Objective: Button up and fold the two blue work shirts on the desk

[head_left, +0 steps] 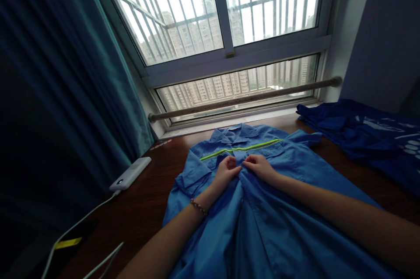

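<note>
A blue short-sleeved work shirt [288, 169] with a yellow-green stripe across its chest lies spread out, its collar toward the window. My left hand [227, 169], with a braided bracelet on the wrist, pinches one front edge just below the stripe. Close beside it, my right hand [259, 167] pinches the other front edge. The fingertips of both hands nearly meet at the middle of the shirt front. Any button between them is too small to make out. Below the hands the two front edges part and the cloth falls in folds.
The shirt lies on a dark wooden surface [144, 209]. To the left are a white power bank [131, 174] with a white cable [88, 215] and a blue curtain [82, 51]. Dark blue clothing [367, 134] lies at right. A rail [246, 99] crosses before the window.
</note>
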Tool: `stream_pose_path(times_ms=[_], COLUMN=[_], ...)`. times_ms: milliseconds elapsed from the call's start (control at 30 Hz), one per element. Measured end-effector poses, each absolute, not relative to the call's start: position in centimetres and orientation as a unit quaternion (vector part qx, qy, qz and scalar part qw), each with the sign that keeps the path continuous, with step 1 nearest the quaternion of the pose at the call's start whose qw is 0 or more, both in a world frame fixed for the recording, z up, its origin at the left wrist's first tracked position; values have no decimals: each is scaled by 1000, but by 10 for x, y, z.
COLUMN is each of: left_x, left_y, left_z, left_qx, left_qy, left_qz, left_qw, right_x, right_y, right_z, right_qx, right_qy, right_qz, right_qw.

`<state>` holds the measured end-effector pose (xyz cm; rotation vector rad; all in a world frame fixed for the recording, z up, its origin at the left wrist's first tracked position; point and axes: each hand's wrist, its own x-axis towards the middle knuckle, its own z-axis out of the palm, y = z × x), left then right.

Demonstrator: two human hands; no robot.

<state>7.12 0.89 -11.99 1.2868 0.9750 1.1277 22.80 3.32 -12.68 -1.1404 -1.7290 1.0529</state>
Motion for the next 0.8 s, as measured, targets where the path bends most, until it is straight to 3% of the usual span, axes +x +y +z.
stream_pose_path(times_ms=[233, 567, 800], left_x=[74, 73, 65], left_y=[4, 35, 109], left_z=[-118, -124, -119], left_qx=[606, 720, 737], left_qy=[435, 496, 482], left_qz=[459, 415, 382], left_qw=[481, 250, 280], right_x=[228, 224, 224], right_y=[36, 71, 127], right_z=[-122, -131, -130], right_qx=[-488, -481, -492], right_qy=[-673, -775, -798], right_qz=[445, 234, 166], right_qw=[334, 338, 307])
